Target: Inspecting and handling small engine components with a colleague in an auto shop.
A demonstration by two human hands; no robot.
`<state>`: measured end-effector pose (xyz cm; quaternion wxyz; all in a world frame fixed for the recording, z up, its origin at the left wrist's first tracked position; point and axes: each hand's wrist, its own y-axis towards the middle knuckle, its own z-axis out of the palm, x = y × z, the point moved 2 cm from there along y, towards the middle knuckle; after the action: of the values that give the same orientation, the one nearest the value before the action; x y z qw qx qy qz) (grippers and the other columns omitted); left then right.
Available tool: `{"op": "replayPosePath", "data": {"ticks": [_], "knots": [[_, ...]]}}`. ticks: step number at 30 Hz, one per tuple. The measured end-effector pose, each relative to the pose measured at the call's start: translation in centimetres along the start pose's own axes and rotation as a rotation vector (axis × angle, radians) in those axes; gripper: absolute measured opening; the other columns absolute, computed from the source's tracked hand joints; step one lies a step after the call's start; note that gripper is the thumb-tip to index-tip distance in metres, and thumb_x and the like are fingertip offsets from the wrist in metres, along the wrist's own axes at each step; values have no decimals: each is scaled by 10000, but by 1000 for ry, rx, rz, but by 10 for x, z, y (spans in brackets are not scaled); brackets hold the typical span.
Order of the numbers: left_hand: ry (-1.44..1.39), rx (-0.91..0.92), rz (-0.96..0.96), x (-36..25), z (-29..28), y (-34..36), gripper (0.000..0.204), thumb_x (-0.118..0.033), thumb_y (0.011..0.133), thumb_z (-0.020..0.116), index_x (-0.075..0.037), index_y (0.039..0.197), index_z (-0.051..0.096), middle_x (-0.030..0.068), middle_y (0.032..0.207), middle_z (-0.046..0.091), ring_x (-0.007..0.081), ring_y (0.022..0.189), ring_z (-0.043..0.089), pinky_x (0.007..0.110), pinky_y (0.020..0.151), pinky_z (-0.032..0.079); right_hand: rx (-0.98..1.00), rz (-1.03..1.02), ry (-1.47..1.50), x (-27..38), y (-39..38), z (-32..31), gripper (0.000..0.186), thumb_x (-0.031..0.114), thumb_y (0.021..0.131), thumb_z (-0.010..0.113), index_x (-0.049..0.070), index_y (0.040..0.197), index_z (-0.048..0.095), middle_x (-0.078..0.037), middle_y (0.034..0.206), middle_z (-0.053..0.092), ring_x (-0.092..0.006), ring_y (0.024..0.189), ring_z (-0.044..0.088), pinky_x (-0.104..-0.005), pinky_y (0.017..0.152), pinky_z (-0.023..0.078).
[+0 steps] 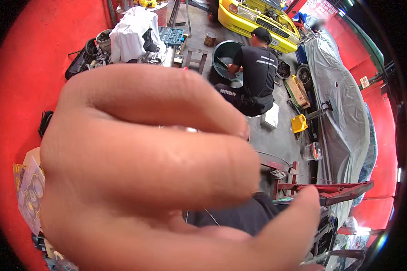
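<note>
My left hand (149, 167) fills the middle and lower left of the picture, very close to the camera. Its fingers are bent and point right, with the thumb apart from them at the lower right. I see nothing held between them, though the space behind the fingers is largely hidden. A thin chain (211, 217) hangs below the fingers over dark clothing (253, 212). I cannot make out my right hand.
A co-worker in black (255, 79) crouches at a dark tub (222, 50) before a yellow car (239, 18). Covered vehicles (339, 117) line the right wall, beside a yellow container (299, 123) and red metal frame (334, 192). Tools and parts (169, 36) sit back left.
</note>
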<state>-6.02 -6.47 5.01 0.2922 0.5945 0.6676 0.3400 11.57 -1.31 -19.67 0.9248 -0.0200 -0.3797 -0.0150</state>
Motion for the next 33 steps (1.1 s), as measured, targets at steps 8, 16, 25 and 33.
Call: {"op": "replayPosePath", "data": {"ticks": [8,16,25,33], "knots": [[125,-112,103,40,-60,-39,710,-625,907,502,-27,1288,478,256,1154,593,348,934,613,494,794,524,-48,40,-24,-14,-15,-6,368,322,1004,522,46,1246,502,-65,1134,611,-152,977,612,-315,810,502],[96,-156,-33,48,-47,-17,979,-727,816,548,-17,1458,340,257,1453,398,461,1221,489,577,975,434,23,23,-18,-5,15,-2,346,289,1019,491,50,1266,527,-41,1124,621,-142,994,591,-311,865,474],[156,-139,-149,86,-78,-25,975,-727,818,545,-19,1457,343,252,1452,401,459,1223,488,574,979,430,-209,8,-85,-38,1,-59,369,310,1019,489,54,1284,521,-68,1135,620,-172,972,602,-339,821,509],[263,-261,-256,13,-100,-64,972,-727,820,544,-20,1456,346,248,1451,404,457,1226,486,572,983,427,60,158,-54,-39,18,-62,372,342,1009,501,82,1273,527,-51,1141,610,-175,1002,596,-329,847,506]]}}
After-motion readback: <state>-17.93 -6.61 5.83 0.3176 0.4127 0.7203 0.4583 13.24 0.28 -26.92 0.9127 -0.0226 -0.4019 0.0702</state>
